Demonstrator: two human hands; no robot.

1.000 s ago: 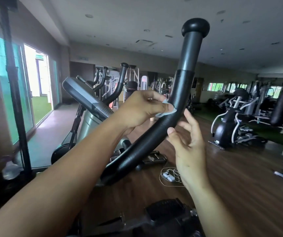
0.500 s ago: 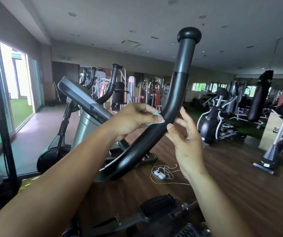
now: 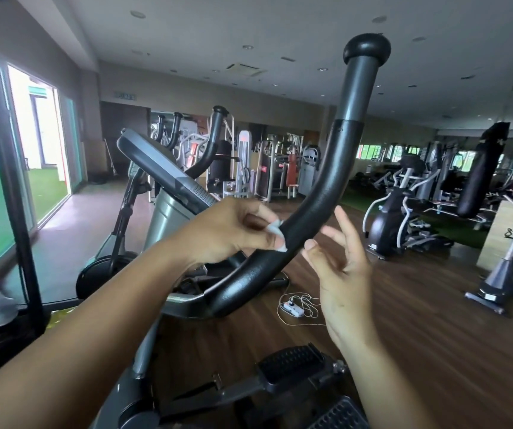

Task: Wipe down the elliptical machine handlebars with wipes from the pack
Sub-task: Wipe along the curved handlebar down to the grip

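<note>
Left hand [image 3: 233, 230] pinching white wipe [image 3: 276, 232] at its fingertips against the elliptical handlebar [image 3: 326, 193], now slightly lower on the curve, right hand [image 3: 345, 274] still spread open just beside the bar.

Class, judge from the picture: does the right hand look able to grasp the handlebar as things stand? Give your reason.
Probably yes. The right hand is open and empty, just beside the handlebar, with nothing between them; the left hand holds the wipe against the bar's other side.
</note>
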